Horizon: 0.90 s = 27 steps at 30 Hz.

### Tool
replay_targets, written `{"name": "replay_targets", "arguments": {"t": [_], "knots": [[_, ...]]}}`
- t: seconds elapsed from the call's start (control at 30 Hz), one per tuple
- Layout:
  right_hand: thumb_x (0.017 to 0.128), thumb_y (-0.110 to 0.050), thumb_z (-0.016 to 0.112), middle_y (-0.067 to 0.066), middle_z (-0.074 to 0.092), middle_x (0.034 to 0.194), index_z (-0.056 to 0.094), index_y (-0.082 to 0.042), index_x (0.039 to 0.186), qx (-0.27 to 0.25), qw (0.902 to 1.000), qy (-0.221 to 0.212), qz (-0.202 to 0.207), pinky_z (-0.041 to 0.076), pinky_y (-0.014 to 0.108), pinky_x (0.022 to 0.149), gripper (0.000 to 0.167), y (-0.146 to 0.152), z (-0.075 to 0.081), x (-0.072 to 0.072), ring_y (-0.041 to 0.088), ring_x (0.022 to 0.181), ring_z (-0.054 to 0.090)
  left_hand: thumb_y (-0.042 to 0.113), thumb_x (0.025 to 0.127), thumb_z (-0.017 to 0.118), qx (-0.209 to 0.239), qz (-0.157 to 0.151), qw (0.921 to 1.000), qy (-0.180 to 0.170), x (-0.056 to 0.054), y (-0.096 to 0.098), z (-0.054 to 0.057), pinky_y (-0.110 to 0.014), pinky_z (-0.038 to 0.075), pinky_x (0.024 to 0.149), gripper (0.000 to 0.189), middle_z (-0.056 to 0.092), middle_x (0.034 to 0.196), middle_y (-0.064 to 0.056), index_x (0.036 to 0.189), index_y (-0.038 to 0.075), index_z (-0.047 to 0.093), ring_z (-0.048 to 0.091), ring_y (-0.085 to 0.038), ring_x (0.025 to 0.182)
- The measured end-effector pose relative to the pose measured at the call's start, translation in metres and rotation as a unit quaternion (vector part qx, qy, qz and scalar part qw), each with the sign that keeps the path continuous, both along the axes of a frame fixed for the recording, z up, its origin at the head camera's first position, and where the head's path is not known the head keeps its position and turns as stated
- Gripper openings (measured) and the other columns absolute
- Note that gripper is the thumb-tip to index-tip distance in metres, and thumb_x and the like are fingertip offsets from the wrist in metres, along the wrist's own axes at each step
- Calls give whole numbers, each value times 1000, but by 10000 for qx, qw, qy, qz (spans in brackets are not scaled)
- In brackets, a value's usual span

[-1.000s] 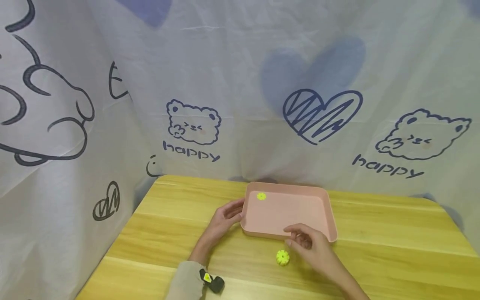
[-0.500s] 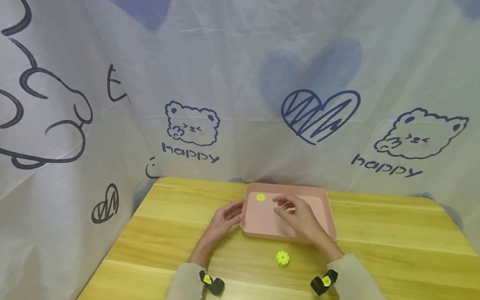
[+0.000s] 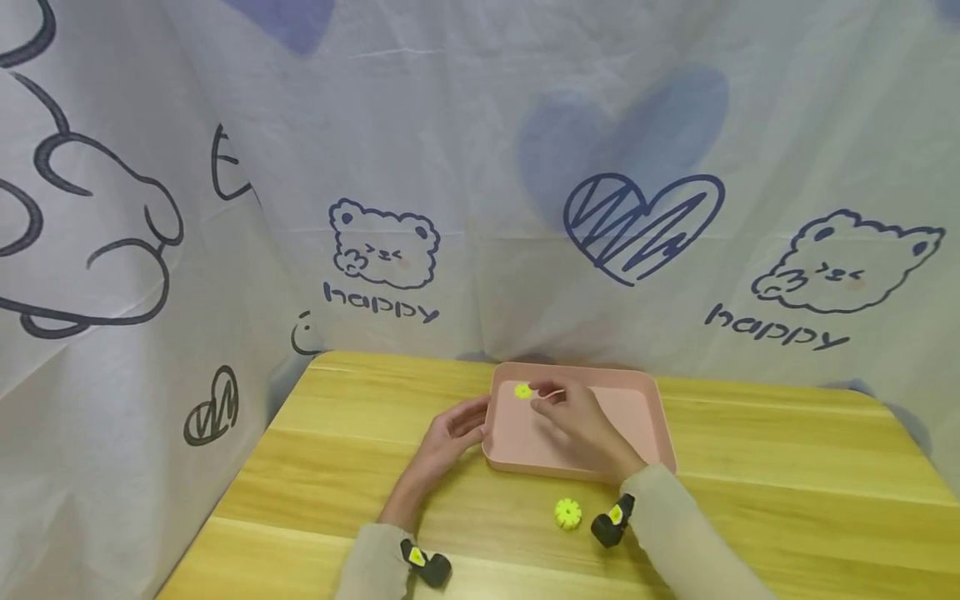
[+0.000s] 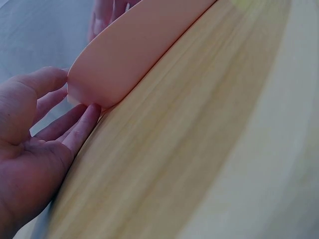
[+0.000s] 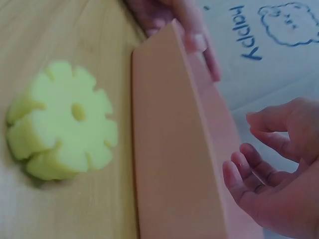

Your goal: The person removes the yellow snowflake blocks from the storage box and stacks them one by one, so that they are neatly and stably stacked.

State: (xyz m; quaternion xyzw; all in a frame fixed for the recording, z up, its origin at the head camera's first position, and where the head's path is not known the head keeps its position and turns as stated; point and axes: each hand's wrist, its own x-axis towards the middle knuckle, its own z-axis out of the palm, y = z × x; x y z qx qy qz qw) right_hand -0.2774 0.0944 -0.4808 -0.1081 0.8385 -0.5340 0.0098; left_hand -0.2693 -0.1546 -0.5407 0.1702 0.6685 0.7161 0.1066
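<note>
A pink rectangular tray stands at the back of the wooden table. The left hand touches the tray's left end, its fingers against the wall near the corner. Over the tray's left half is the right hand, its fingertips beside a small yellow flower-shaped piece lying inside. The right wrist view shows that hand with loosely bent fingers and nothing between them. A yellow flower-shaped piece, thick and foam-like with a centre hole, lies on the table before the tray.
A pale cloth printed with hearts, bears and "happy" hangs behind the table and along its left. Each wrist wears a small black camera. The wooden tabletop extends to both sides of the tray.
The right hand has moved from the tray's near edge forward and left, over the tray to beside the yellow piece inside. The left hand has stayed at the tray's left end.
</note>
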Motion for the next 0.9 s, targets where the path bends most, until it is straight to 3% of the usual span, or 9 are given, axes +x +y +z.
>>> {"name": "replay_targets", "arguments": {"t": [0.3, 0.4, 0.57, 0.7, 0.9], "knots": [[94, -3, 66, 19, 65, 123, 66, 2, 128, 181, 9994, -146, -275, 52, 46, 97, 34, -10, -17, -23, 30, 110, 59, 0, 103, 59, -1, -3, 10000, 21, 0, 0, 2, -29, 48, 107, 50, 45, 154, -26, 151, -6, 43, 45, -39, 141], [89, 0, 67, 20, 67, 122, 68, 4, 126, 201, 9981, -210, -536, 52, 47, 98, 37, -15, -22, -29, 31, 111, 59, 0, 103, 59, -28, -25, 10000, 12, 1, -1, 3, -30, 48, 108, 50, 45, 154, -25, 151, -6, 44, 45, -39, 142], [81, 1, 70, 15, 68, 97, 73, 6, 107, 469, 9952, 101, -855, 52, 38, 81, 27, -24, -27, -38, 27, 90, 59, -1, 103, 58, -31, -7, 10000, 1, 1, -1, 6, -30, 48, 108, 50, 45, 154, -25, 151, -6, 44, 45, -39, 142], [81, -3, 74, 11, 63, 85, 71, 4, 96, 874, 9909, 310, -979, 47, 35, 72, 17, -30, -24, -40, 24, 79, 54, -1, 103, 58, -62, 22, 10000, 19, 1, -2, 8, -30, 48, 107, 50, 46, 154, -25, 151, -6, 44, 46, -39, 141], [83, -10, 80, 13, 67, 90, 70, 2, 94, 1263, 9852, 313, -1118, 52, 43, 78, 19, -33, -24, -37, 27, 83, 59, -2, 102, 59, -55, 38, 10000, 54, 1, 1, 2, -29, 48, 107, 50, 47, 153, -26, 150, -6, 44, 46, -40, 140]]}}
